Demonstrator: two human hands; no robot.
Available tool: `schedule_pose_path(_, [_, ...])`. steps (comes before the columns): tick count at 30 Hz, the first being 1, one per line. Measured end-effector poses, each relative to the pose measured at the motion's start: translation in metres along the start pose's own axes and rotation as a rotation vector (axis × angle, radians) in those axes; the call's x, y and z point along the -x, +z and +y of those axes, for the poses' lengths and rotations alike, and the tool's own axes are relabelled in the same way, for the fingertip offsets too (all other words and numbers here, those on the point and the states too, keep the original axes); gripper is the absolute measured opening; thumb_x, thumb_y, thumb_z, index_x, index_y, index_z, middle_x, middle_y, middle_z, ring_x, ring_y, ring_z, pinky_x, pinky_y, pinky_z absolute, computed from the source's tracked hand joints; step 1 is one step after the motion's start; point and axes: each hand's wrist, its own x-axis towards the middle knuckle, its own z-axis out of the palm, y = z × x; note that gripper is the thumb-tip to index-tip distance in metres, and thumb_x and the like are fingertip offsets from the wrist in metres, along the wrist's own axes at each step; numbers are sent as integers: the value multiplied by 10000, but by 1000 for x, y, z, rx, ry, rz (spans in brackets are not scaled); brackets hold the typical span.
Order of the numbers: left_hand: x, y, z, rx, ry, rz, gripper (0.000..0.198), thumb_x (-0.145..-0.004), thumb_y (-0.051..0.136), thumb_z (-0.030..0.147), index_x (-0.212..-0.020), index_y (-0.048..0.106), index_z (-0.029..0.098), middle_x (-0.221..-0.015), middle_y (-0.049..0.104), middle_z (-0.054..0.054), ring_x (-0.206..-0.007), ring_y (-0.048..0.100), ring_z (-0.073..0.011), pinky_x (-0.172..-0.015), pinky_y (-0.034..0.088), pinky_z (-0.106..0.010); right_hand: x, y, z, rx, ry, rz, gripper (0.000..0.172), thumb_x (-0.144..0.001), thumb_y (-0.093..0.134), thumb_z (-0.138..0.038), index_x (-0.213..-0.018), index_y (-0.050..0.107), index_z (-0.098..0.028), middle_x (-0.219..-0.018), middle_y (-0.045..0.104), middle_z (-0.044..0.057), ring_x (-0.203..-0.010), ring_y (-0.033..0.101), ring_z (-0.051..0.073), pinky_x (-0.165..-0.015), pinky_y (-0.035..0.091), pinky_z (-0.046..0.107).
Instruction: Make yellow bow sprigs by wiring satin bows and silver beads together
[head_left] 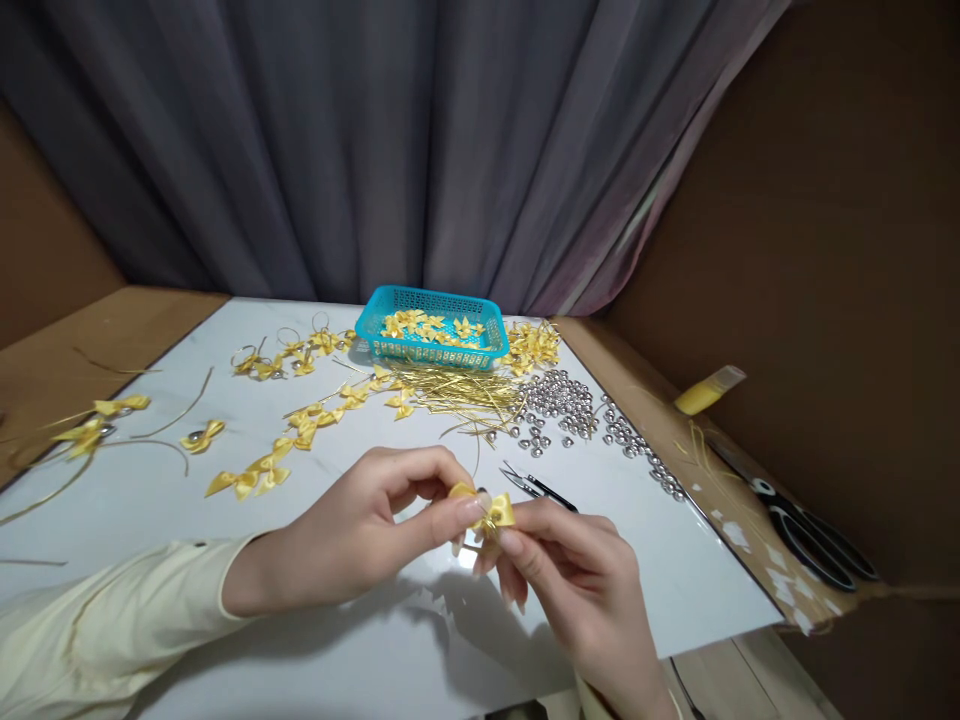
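Your left hand (375,525) and right hand (592,585) meet above the near part of the white surface (697,590), fingers pinched together on one yellow bow (502,509). To your right, large scissors (814,545) lie past the surface's side edge. Beyond the bow sit a small black-handled tool (555,493), silver beads (562,402), then gold ties (457,390). A blue basket (431,297) stands near the far edge, before a curtain (390,150).

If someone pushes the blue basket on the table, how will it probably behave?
The blue basket probably feels light for its size, since its walls are full of holes. Being wide and low, it seems unlikely to tip. The yellow bows lying loose inside may shift.
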Motion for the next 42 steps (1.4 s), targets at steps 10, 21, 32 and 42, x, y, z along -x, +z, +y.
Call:
schedule_pose_path(10, [0, -1, 0, -12, -26, 20, 143, -872, 549, 210, -736, 575, 172, -678, 562, 47, -633, 487, -70, -587, 404, -159, 0, 0, 2, 4, 3, 8, 164, -885, 544, -175, -747, 632, -173, -601, 637, -14, -440, 489, 57, -454, 404, 170])
schedule_pose_path(21, [-1, -1, 1, -4, -60, 34, 164, -869, 549, 240, -723, 570, 168, -677, 558, 30, -634, 493, -92, -585, 408, -188, -2, -1, 1, 26, 39, 9, 222, -887, 540, -220, -692, 628, -161, -558, 621, 7, -418, 483, 79, -432, 387, 198])
schedule_pose_path(32, [-1, -2, -4, 13, -53, 13, 147, -877, 544, 219, -746, 582, 164, -707, 596, 23, -674, 528, -94, -622, 420, -185, -2, 6, 0, -6, 61, 31, 208, -894, 524, -234, -726, 624, -162, -561, 623, 6, -412, 460, 75, -410, 369, 192])
schedule_pose_path(42, [-3, -2, -5, -30, -38, 40, 166, -875, 535, 229, -724, 563, 167, -691, 575, 23, -660, 510, -101, -609, 410, -200, 0, 0, 2, 79, 43, -39, 206, -911, 499, -221, -769, 639, -171, -629, 640, 3, -462, 507, 77, -461, 405, 190])
